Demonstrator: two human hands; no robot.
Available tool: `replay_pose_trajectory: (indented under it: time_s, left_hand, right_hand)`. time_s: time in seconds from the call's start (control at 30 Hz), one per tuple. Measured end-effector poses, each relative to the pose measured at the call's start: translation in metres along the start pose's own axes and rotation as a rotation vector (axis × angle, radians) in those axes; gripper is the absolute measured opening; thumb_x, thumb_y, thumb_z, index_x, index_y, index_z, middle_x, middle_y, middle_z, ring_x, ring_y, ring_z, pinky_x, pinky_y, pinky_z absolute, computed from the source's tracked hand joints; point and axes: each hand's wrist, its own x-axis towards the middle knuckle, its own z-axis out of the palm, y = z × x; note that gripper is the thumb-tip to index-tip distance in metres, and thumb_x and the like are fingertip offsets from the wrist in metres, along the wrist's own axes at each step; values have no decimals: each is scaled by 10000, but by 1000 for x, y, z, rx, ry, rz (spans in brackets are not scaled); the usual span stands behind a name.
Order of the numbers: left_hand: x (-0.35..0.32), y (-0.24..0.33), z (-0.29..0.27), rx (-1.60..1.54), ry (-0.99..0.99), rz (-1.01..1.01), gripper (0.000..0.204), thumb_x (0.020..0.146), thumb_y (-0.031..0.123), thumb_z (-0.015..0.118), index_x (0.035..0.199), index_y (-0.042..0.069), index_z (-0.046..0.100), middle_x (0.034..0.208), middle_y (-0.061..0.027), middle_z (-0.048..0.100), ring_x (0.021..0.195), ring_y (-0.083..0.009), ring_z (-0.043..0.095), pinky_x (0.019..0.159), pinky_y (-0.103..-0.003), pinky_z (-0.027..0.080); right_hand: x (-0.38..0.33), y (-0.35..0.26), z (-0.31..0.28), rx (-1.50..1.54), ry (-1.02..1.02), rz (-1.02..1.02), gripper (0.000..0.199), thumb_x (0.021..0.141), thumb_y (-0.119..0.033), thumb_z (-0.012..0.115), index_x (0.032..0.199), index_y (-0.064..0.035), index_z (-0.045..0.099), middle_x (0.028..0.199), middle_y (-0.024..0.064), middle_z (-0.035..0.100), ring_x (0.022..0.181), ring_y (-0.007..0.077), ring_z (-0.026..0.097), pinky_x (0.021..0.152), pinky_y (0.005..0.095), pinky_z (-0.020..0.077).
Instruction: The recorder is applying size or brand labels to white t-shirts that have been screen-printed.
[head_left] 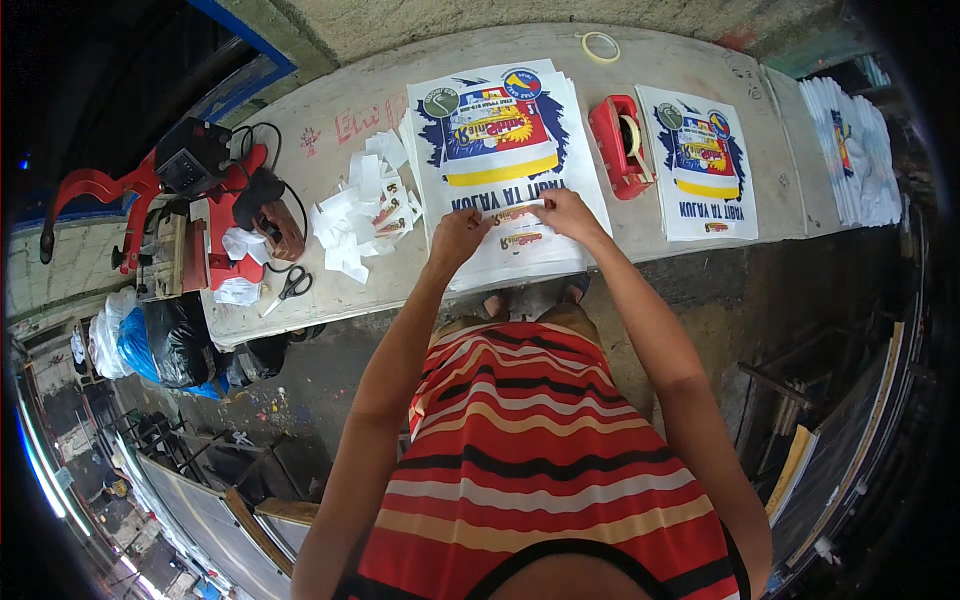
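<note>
My left hand and my right hand are both closed, pinching opposite ends of a small printed slip. They hold it low over a stack of large white printed sheets, whose blue, red and yellow design faces away from me. Another small logo print shows just below the slip, near the stack's front edge. Left of the stack lies a loose heap of cut white slips, some with the same small print. A red tape dispenser with a roll in it stands to the right.
A second stack of printed pieces lies beyond the dispenser, with folded white pieces at far right. A tape roll rests at the back. Scissors lie front left, beside a red press machine with cables.
</note>
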Motion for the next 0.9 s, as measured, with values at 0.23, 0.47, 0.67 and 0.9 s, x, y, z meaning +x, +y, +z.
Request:
replay_pose_trajectory:
  time_s: [0.23, 0.47, 0.67, 0.9]
  left_hand:
    - [-6, 5, 3, 93, 139, 4, 337, 826, 274, 791, 985, 34, 616, 805, -117, 685, 763, -269, 689, 715, -392, 537]
    - [-5, 2, 3, 95, 151, 27, 304, 823, 230, 776, 1000, 48, 610, 794, -105, 696, 774, -301, 701, 708, -418, 534]
    - [-5, -2, 2, 39, 140, 26, 255, 834, 211, 751, 991, 57, 622, 802, -94, 696, 780, -289, 699, 729, -402, 535]
    - [-7, -3, 0, -6, 124, 48, 214, 844, 190, 729, 970, 50, 628, 834, -106, 709, 807, -297, 704, 740, -399, 539]
  right_hand:
    - [-2, 0, 6, -122, 171, -79, 269, 786, -208, 786, 779, -11, 602, 728, 142, 638, 666, 276, 617, 640, 391, 484]
    - [-3, 5, 5, -111, 190, -70, 273, 779, -200, 797, 777, -14, 598, 726, 129, 646, 679, 259, 626, 630, 377, 485]
    - [-1, 12, 5, -100, 168, -67, 296, 778, -224, 814, 765, -25, 596, 716, 114, 638, 659, 243, 613, 616, 365, 479]
    - [-1, 12, 6, -71, 163, -89, 284, 777, -180, 818, 741, -33, 578, 690, 96, 619, 630, 215, 586, 600, 352, 469]
